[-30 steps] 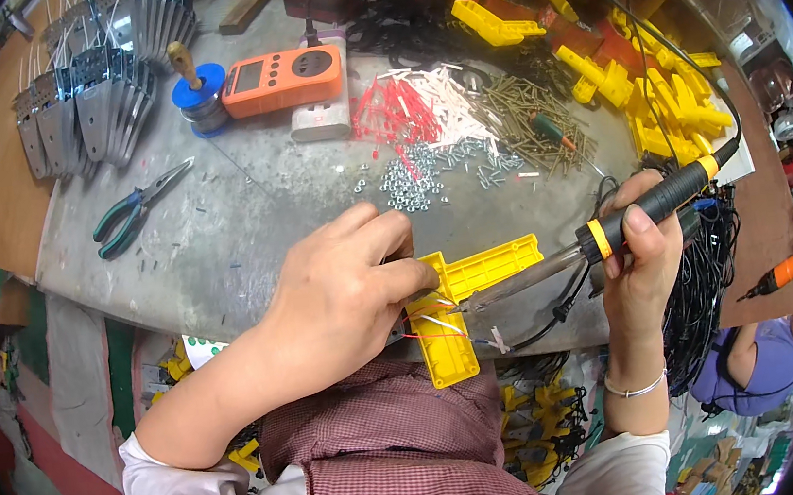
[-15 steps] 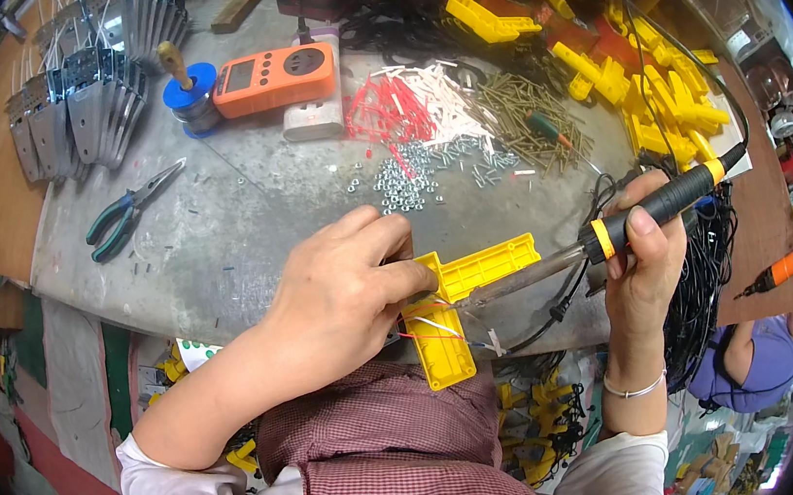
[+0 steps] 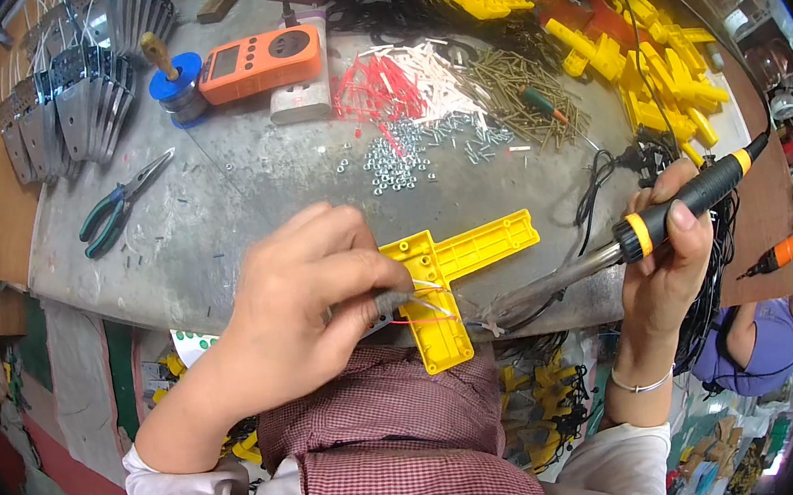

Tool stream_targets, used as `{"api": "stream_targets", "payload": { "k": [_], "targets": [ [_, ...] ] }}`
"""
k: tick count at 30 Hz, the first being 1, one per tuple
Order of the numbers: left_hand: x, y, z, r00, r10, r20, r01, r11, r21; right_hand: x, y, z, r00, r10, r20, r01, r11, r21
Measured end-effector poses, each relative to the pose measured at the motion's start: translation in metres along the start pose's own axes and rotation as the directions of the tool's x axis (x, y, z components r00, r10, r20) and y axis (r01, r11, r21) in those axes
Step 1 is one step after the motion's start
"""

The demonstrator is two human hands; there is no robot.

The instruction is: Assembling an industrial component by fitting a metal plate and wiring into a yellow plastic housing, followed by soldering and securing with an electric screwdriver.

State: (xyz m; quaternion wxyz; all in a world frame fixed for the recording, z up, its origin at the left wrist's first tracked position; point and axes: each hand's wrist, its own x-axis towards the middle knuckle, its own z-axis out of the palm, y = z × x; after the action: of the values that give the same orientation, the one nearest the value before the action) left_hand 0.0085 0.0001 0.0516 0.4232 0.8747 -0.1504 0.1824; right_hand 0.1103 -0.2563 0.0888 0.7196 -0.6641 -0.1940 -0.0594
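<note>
My left hand (image 3: pixel 310 306) is closed, its thumb and fingers pinching thin white and red wires (image 3: pixel 430 299) that lie over a yellow plastic housing (image 3: pixel 444 340). This T-shaped housing rests at the near edge of the table, its open ribbed side up. Part of a grey metal piece (image 3: pixel 383 321) shows under the left fingers; the rest is hidden. In my right hand (image 3: pixel 668 265) is a soldering iron (image 3: pixel 690 204) with a black and yellow handle. Its metal shaft slants down left, and the tip lies right of the housing, near a cable's stripped end.
Nuts (image 3: pixel 397 164), screws, red and white sleeves and a green screwdriver (image 3: pixel 542 104) lie beyond my hands. Pliers (image 3: pixel 123 205), an orange meter (image 3: pixel 263 64) and a solder spool (image 3: pixel 179 96) are at left. Yellow housings (image 3: pixel 663 95) and black cables pile at right. Someone in purple (image 3: pixel 755 344) sits nearby.
The soldering iron has drawn back to the right, its tip now off the housing. My left hand has shifted left, uncovering more of the housing.
</note>
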Motion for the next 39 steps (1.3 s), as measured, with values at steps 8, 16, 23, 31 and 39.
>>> {"api": "stream_targets", "payload": {
  "k": [8, 16, 23, 31, 39],
  "targets": [
    [-0.002, 0.01, 0.011, 0.999, 0.041, 0.0, -0.041, 0.995, 0.087, -0.005, 0.002, 0.001, 0.999, 0.003, 0.034, -0.004, 1.0, 0.031],
    [0.001, 0.008, 0.014, 0.999, 0.047, 0.011, -0.048, 0.996, 0.069, -0.009, 0.003, 0.008, 0.999, 0.041, -0.014, -0.042, 0.999, -0.019],
    [0.003, 0.009, 0.014, 0.998, 0.057, 0.022, -0.058, 0.995, 0.076, -0.009, 0.001, 0.009, 0.997, 0.06, -0.045, -0.061, 0.998, -0.026],
    [0.005, 0.006, 0.017, 0.997, 0.075, 0.022, -0.076, 0.996, 0.046, -0.009, 0.0, 0.01, 0.998, 0.046, -0.042, -0.046, 0.999, -0.017],
    [-0.002, 0.008, -0.006, 0.997, 0.009, -0.074, 0.016, 0.943, 0.332, -0.01, 0.001, 0.001, 0.999, 0.031, -0.043, -0.033, 0.999, -0.043]
  ]
}}
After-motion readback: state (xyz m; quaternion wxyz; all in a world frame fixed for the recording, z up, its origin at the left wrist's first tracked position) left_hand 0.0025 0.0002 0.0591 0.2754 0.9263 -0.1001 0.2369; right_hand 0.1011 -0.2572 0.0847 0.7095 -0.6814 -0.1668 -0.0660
